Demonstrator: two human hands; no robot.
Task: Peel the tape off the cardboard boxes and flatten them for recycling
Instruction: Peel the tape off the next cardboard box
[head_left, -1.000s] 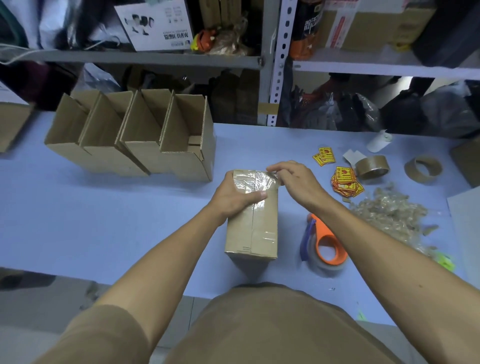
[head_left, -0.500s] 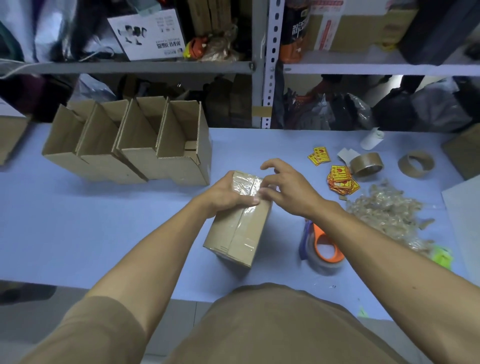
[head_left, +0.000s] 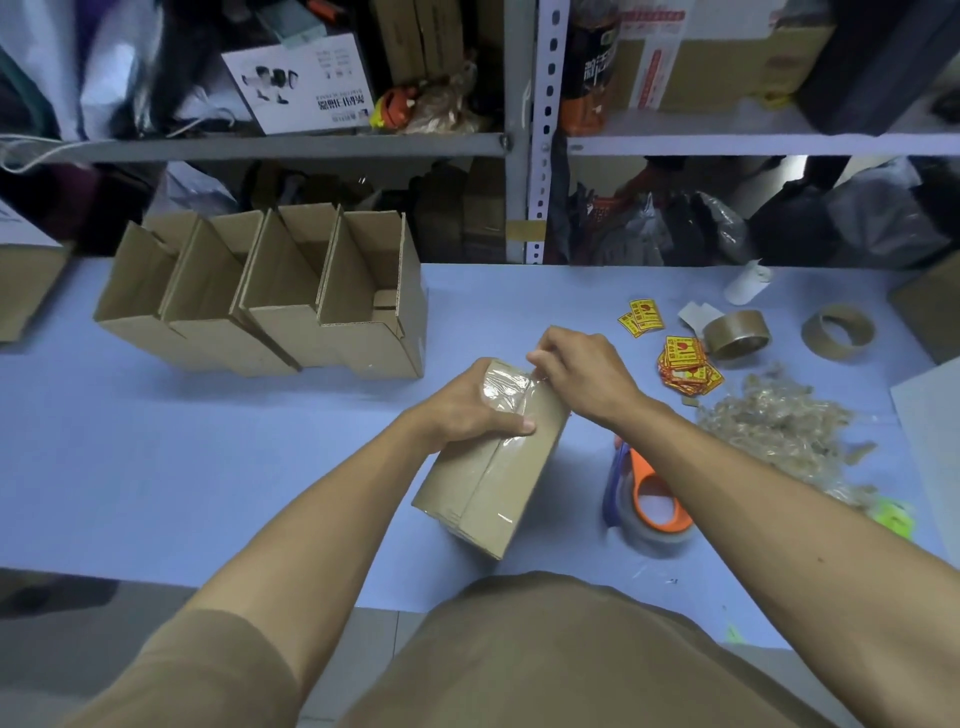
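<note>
A small sealed cardboard box (head_left: 488, 483) lies tilted on the blue table (head_left: 182, 457), clear tape (head_left: 506, 387) running over its far end and along its top seam. My left hand (head_left: 472, 410) grips the far left end of the box. My right hand (head_left: 582, 376) pinches at the tape on the box's far right corner. Several opened boxes (head_left: 270, 301) stand in a row at the back left.
A tape dispenser with an orange core (head_left: 649, 499) sits right of the box. Further right lie a heap of peeled tape (head_left: 779, 426), yellow stickers (head_left: 685, 364), a brown tape roll (head_left: 735, 332) and an empty core (head_left: 836, 338). Cluttered shelves rise behind the table.
The box has turned counter-clockwise, its near end swinging left. My right hand moved from the box's top edge to pinching the tape at the far right corner.
</note>
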